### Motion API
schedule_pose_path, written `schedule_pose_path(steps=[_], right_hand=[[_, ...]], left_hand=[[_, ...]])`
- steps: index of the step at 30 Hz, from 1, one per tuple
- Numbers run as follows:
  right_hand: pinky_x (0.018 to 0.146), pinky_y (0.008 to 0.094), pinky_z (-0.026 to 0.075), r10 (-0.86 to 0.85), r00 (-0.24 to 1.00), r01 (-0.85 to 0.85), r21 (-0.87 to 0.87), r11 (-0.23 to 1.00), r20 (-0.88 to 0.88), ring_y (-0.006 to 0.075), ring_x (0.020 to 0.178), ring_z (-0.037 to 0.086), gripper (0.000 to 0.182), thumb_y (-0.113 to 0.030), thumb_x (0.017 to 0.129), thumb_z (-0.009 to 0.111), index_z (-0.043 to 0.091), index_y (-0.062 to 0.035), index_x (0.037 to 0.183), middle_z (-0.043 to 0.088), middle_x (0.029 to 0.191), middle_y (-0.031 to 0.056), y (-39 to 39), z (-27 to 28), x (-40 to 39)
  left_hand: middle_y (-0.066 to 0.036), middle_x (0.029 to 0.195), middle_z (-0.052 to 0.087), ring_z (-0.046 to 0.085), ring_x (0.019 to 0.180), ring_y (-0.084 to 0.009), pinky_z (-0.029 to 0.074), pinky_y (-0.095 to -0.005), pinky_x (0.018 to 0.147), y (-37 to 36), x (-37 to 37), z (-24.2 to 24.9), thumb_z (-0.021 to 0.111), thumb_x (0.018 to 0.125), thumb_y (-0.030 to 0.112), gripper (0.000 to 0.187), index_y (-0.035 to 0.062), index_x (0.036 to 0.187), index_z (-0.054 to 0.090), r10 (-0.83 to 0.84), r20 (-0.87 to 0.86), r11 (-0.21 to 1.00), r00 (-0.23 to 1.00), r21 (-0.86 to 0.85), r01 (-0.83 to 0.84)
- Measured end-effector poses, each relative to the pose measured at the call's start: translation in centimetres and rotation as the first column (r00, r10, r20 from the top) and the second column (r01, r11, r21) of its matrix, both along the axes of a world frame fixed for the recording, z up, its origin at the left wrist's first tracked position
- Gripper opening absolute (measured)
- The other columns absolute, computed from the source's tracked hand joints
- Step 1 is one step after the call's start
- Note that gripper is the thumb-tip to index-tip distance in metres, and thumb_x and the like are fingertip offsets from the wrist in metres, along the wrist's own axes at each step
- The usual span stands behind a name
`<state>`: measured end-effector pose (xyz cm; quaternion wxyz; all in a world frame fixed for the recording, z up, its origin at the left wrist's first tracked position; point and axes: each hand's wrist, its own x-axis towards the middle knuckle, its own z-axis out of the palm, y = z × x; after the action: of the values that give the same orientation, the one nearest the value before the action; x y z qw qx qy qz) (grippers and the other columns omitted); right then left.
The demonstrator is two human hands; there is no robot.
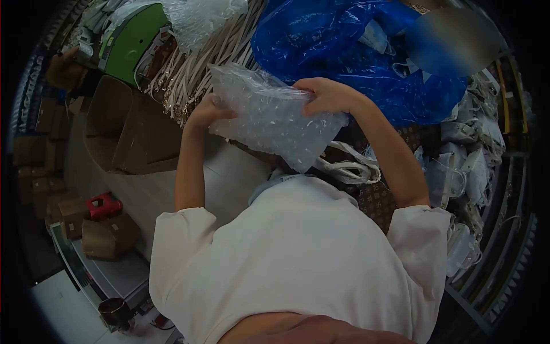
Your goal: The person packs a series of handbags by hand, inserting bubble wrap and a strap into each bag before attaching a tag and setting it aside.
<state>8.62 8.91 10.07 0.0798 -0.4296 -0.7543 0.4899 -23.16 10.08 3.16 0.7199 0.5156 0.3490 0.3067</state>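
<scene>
A sheet of clear bubble wrap (269,112) is stretched between my two hands in front of my chest, its lower corner hanging toward my shirt. My left hand (207,113) grips its left edge, thumb lying over the near face and the other fingers hidden behind. At the upper right edge, my right hand (327,96) pinches the wrap between thumb and fingers. Behind it lies a bundle of pale flat straps (189,74) with metal ends. Looped white straps (352,166) rest just beyond my waist, below my right forearm.
A large blue plastic bag (321,40) covers the far right. More bubble wrap (200,20) and a green panel (134,43) are at the far left. An open cardboard box (134,129) stands on the left floor. Bagged white items (475,172) line the right side, by metal racking.
</scene>
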Motion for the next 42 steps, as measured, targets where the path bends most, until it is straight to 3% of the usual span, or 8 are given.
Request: schedule_pose_path(steps=[2, 8, 14, 22, 33, 36, 39, 42], right_hand=[[0.071, 0.0326, 0.047, -0.085, 0.987, 0.084, 0.014, 0.996, 0.138, 0.0213, 0.083, 0.059, 0.036, -0.012, 0.067, 0.065, 0.061, -0.002, 0.101, 0.062, 0.092, 0.0088, 0.1, 0.1, 0.4], [0.073, 0.0388, 0.051, -0.81, 0.544, 0.469, -0.722, 0.509, -0.217, 0.025, 0.083, 0.061, 0.027, -0.012, 0.084, 0.052, 0.053, 0.0045, 0.106, 0.056, 0.105, 0.0157, -1.0, -1.7, -1.5], [0.079, 0.0347, 0.052, -0.968, 0.066, 0.341, -0.906, 0.251, -0.244, 0.0268, 0.097, 0.057, 0.029, -0.009, 0.088, 0.051, 0.044, 0.0096, 0.108, 0.053, 0.104, 0.018, -4.4, -0.2, -0.4], [0.083, 0.0321, 0.047, -0.294, 0.573, 0.611, 0.16, 0.775, -0.765, 0.0205, 0.096, 0.058, 0.071, -0.031, 0.065, 0.08, 0.047, -0.0013, 0.121, 0.06, 0.104, 0.0128, -7.6, 0.7, 5.9], [0.073, 0.0303, 0.05, -0.759, 0.331, 0.895, 0.441, 0.065, -0.56, 0.0212, 0.086, 0.062, 0.055, -0.014, 0.063, 0.079, 0.052, 0.0014, 0.108, 0.062, 0.098, 0.0136, -17.2, 3.6, 13.0], [0.077, 0.033, 0.049, -0.755, 0.346, 0.837, 0.547, -0.019, -0.556, 0.0253, 0.086, 0.062, 0.053, -0.009, 0.062, 0.075, 0.052, -0.0005, 0.109, 0.062, 0.099, 0.0144, -18.4, 0.0, 13.1], [0.076, 0.0362, 0.047, -0.658, 0.691, 0.499, 0.856, 0.135, -0.299, 0.0303, 0.08, 0.061, 0.054, -0.009, 0.058, 0.073, 0.054, -0.0026, 0.108, 0.062, 0.09, 0.0129, -19.9, -1.7, 10.6], [0.07, 0.0378, 0.047, -0.458, 0.889, 0.242, 0.835, 0.495, 0.015, 0.0301, 0.074, 0.059, 0.044, -0.007, 0.062, 0.066, 0.056, -0.0027, 0.104, 0.061, 0.08, 0.0096, -21.4, -5.4, 8.7]], left_hand=[[-0.012, 0.112, 0.056, 0.054, 0.101, -0.0243, 0.043, -0.0352, 0.087, -0.6, 2.8, 4.8, 0.072, 0.063, 0.004, 0.06, 0.001, 0.118, 0.05, 0.159, -0.591, 0.986, 0.791, 0.051, -0.16], [-0.018, 0.109, 0.051, 0.052, 0.099, -0.0334, 0.042, -0.0376, 0.083, -5.7, 10.5, 5.3, 0.071, 0.07, 0.015, 0.051, -0.0035, 0.114, 0.051, 0.722, -0.307, 0.143, 0.62, 0.943, 0.301], [-0.022, 0.113, 0.049, 0.05, 0.101, -0.0368, 0.042, -0.0419, 0.083, -7.3, 13.5, 5.1, 0.07, 0.072, 0.02, 0.058, -0.0058, 0.118, 0.045, 0.493, -0.334, 0.385, 0.804, 0.912, 0.143], [-0.007, 0.085, 0.065, 0.061, 0.076, -0.0139, 0.049, -0.0275, 0.071, -7.2, 16.5, 7.8, 0.068, 0.077, 0.014, 0.028, -0.003, 0.098, 0.059, 0.274, 0.184, 0.932, 0.944, 0.191, -0.308], [-0.007, 0.091, 0.063, 0.056, 0.09, -0.0132, 0.047, -0.0276, 0.075, -9.9, 19.8, 0.4, 0.053, 0.084, -0.003, 0.017, 0.0011, 0.098, 0.062, -0.242, -0.238, 0.895, 0.941, 0.319, 0.311], [-0.009, 0.104, 0.062, 0.051, 0.108, -0.0211, 0.044, -0.0346, 0.088, -9.7, 21.1, -2.3, 0.065, 0.075, 0.008, 0.038, 0.0041, 0.112, 0.057, -0.118, -0.459, 0.375, 0.881, 0.801, 0.467], [-0.012, 0.119, 0.053, 0.049, 0.111, -0.0275, 0.039, -0.0371, 0.094, -9.5, 21.3, -3.4, 0.072, 0.068, 0.016, 0.068, 0.0069, 0.129, 0.042, 0.106, -0.598, 0.247, 0.794, 0.79, 0.561], [-0.012, 0.133, 0.04, 0.042, 0.119, -0.0304, 0.034, -0.0394, 0.1, -9.3, 21.2, -3.5, 0.079, 0.059, 0.02, 0.094, 0.0082, 0.136, 0.026, -0.25, -0.414, 0.679, 0.875, 0.57, 0.463]])
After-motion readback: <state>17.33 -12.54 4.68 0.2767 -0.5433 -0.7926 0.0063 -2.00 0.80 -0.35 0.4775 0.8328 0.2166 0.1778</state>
